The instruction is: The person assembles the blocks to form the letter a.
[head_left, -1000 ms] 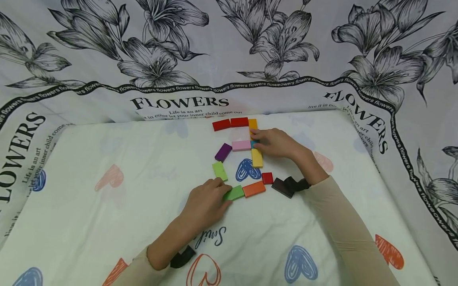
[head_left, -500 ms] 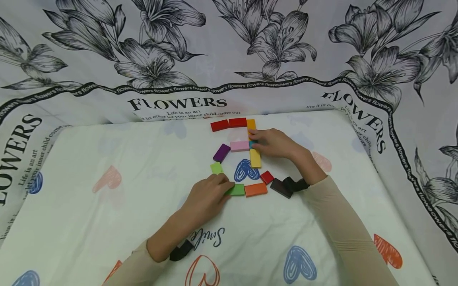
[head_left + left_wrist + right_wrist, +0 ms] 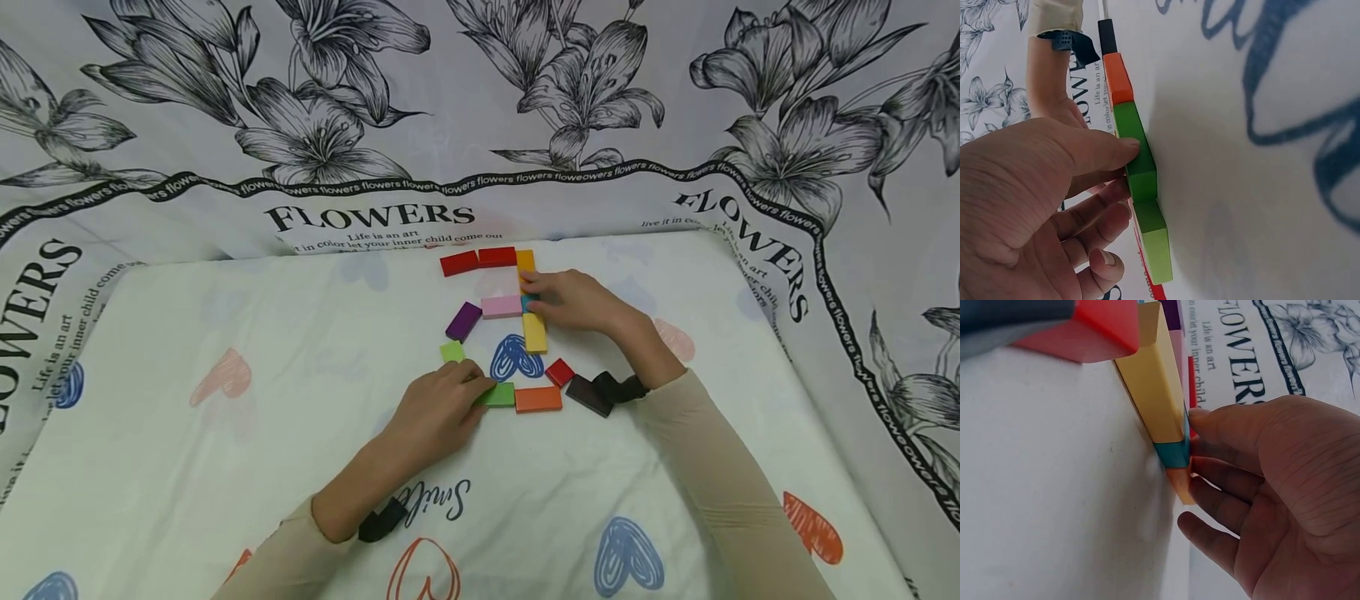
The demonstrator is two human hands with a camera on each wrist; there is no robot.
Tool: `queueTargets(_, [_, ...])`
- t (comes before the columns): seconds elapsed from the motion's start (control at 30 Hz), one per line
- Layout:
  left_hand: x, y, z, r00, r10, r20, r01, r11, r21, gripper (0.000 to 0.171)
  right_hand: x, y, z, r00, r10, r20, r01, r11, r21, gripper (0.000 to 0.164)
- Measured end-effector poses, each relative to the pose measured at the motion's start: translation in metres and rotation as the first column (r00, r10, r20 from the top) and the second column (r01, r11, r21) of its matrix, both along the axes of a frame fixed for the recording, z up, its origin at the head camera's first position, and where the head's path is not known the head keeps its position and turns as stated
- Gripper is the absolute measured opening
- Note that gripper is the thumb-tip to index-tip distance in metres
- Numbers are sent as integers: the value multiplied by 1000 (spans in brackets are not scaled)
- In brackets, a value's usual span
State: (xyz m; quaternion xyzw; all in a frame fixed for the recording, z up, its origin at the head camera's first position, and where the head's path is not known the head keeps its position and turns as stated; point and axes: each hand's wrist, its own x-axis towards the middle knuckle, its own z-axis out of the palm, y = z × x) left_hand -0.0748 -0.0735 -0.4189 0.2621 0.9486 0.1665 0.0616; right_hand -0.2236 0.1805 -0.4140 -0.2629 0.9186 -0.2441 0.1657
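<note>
My left hand (image 3: 433, 408) pinches the green block (image 3: 1135, 144) between thumb and fingers, at the lower left of a ring-like layout of coloured blocks. An orange block (image 3: 538, 400) lies end to end with it. Above the hand, a light green block (image 3: 452, 352) is partly hidden. My right hand (image 3: 573, 300) rests at the layout's right side, fingertips against the small blue block (image 3: 1172, 454) and the amber block (image 3: 526, 260). Its fingers are loosely spread in the right wrist view. Below the blue one lies a yellow block (image 3: 536, 335), with a pink block (image 3: 501, 307) to the left.
Two red blocks (image 3: 497, 257) form the top of the layout. A purple block (image 3: 463, 321) slants at its left. Near my right wrist strap lie a small red block (image 3: 559, 372) and a black block (image 3: 588, 395). A white cloth (image 3: 262, 467) printed with hearts lies beneath everything.
My left hand has shifted slightly upward, and the green and orange blocks have swung from a slant to nearly level. The small red block has turned. My right hand stays in place.
</note>
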Motion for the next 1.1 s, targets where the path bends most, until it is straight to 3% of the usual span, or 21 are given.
queueTargets(0.33, [-2, 0, -2, 1000, 9, -10, -9, 1000, -6, 38, -1, 0, -6, 1000, -2, 12, 1, 1000, 17, 50])
queueTargets(1.1, [-7, -3, -2, 999, 38, 6, -38, 999, 5, 37, -1, 0, -1, 1000, -5, 3, 5, 1000, 14, 50])
